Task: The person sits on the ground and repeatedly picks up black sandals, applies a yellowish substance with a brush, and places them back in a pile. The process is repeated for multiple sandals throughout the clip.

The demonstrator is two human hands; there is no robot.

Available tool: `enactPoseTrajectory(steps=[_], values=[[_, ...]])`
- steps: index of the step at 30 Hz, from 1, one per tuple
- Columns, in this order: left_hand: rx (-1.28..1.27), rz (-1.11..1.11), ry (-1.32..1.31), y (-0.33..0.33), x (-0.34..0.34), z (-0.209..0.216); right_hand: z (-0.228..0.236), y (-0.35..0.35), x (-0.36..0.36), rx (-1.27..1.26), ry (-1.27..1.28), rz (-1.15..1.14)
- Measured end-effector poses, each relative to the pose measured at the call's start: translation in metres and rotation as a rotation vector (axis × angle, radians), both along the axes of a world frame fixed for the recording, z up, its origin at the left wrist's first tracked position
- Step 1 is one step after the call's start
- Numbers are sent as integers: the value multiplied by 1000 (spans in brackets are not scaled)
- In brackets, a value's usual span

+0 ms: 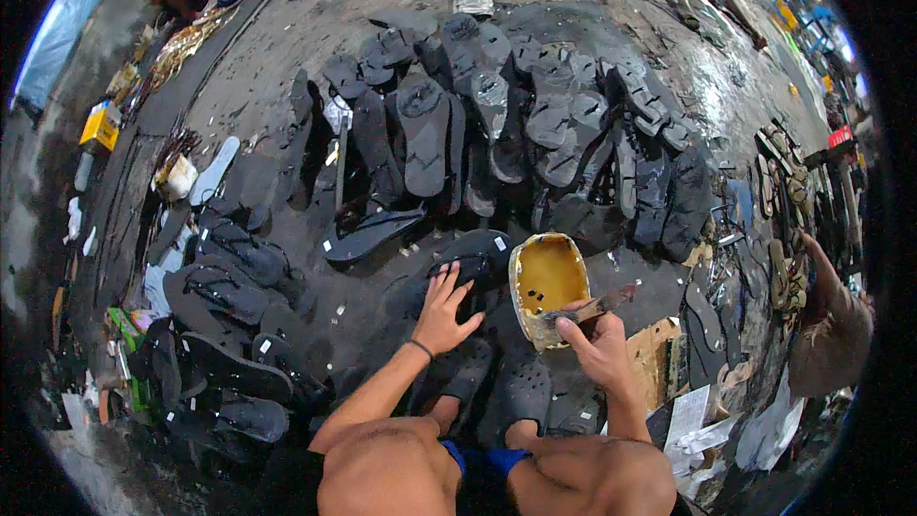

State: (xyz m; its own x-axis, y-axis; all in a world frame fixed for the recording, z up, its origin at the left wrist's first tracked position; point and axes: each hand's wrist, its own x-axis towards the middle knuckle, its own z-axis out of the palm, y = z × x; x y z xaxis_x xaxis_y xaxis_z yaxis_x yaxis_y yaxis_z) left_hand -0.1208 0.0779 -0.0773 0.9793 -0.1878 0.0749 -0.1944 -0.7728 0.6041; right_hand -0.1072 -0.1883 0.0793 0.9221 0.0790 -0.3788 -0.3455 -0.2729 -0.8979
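My left hand point(446, 311) lies with fingers spread on a black flip-flop point(475, 256) that rests on the ground in front of my feet. Just right of it stands a pale-rimmed, cut-open container point(550, 272) with yellow-brown liquid, likely glue, inside. My right hand point(599, 348) is closed round a brush point(594, 310), held low across the near side of the container. Part of the brush is hidden behind my fingers, and its tip is hard to make out.
Rows of black sandals point(425, 139) lie ahead, and another pile of flip-flops point(234, 291) is at my left. On the right are cardboard point(653, 358), paper sheets point(690, 416) and loose soles point(703, 315). Another person's arm point(829, 296) reaches in at far right, near more sandals.
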Motion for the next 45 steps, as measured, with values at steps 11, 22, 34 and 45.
enactPoseTrajectory(steps=[11, 22, 34, 45], values=[[-1363, 275, 705, -22, 80, 70, 1, 29, 48, 45, -474, -157], [-1572, 562, 552, -23, 45, 98, 3, 84, 56, 110, -754, 33], [-1415, 498, 193, -12, 43, 105, -9, 95, 37, 290, -329, -123], [-1842, 423, 983, 8, -1, 120, 3, 90, 55, 242, -288, -18]])
